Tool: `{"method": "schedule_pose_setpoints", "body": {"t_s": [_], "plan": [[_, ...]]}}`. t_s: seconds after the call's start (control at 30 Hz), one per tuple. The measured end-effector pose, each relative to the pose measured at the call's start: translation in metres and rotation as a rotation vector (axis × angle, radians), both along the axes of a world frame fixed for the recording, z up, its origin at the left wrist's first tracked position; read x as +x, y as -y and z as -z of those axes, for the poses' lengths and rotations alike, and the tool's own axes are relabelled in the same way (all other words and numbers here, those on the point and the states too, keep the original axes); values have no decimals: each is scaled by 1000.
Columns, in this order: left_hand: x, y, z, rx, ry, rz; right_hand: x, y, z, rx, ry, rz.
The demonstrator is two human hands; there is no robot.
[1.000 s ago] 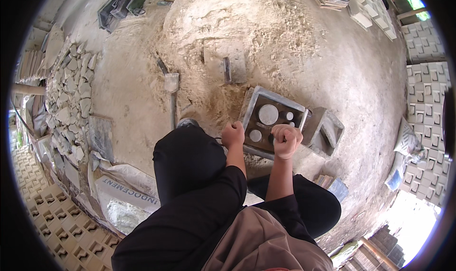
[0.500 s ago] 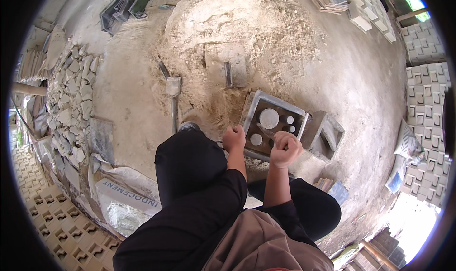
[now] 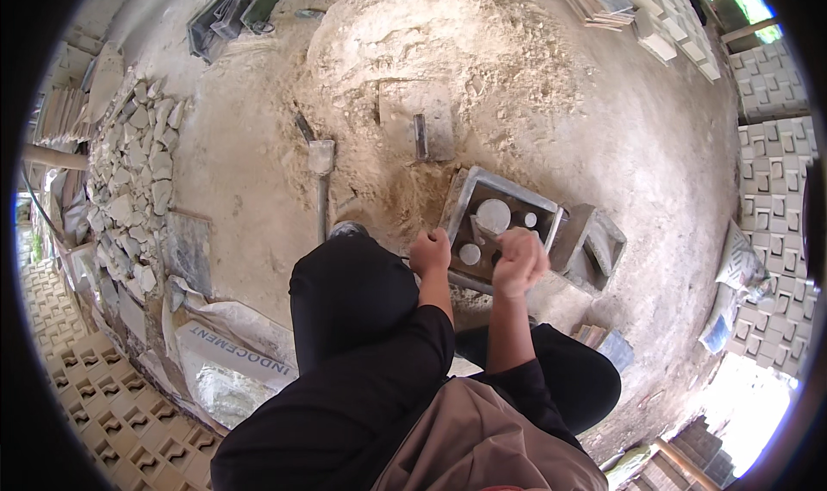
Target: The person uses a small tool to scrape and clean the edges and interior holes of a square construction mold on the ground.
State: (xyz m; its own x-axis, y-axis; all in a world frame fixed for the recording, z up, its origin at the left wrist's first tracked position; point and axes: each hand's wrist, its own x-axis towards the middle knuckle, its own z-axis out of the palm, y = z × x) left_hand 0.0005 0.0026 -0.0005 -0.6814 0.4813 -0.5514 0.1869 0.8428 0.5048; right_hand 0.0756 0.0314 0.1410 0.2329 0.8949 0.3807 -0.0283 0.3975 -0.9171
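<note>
In front of me stands a rectangular metal mould (image 3: 508, 177) with a grey frame. Several round, pale-topped cylinders stand inside it, the largest cylinder (image 3: 493, 216) toward the far side. My right hand (image 3: 519, 262) is closed over the mould's near right part, slightly smeared by motion. It grips a small trowel, whose narrow pale blade (image 3: 476, 232) points in among the cylinders; the handle is hidden in the fist. My left hand (image 3: 430, 252) is closed at the mould's near left side, by the frame. Whatever its fingers hold is hidden.
Right of the mould lies an open grey box-like form (image 3: 599, 245). Beyond spreads a heap of pale sandy material (image 3: 431, 39), with a flat board (image 3: 396, 103) at its near edge. A shovel (image 3: 322, 194) lies to the left. Broken rubble (image 3: 133, 164) is piled farther left.
My right hand has shifted slightly and turned at the wrist, swinging the trowel blade up beside the largest cylinder. My left hand stays by the frame. The whole view has moved a little.
</note>
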Motion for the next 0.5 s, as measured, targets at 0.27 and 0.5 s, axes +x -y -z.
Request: {"method": "schedule_pose_setpoints", "body": {"t_s": [0.27, 0.5], "plan": [[-3, 1, -2, -26, 16, 7, -15, -8, -17, 24, -149, 62], [-6, 2, -3, 20, 25, -21, -12, -13, -29, -212, -189, -78]]}}
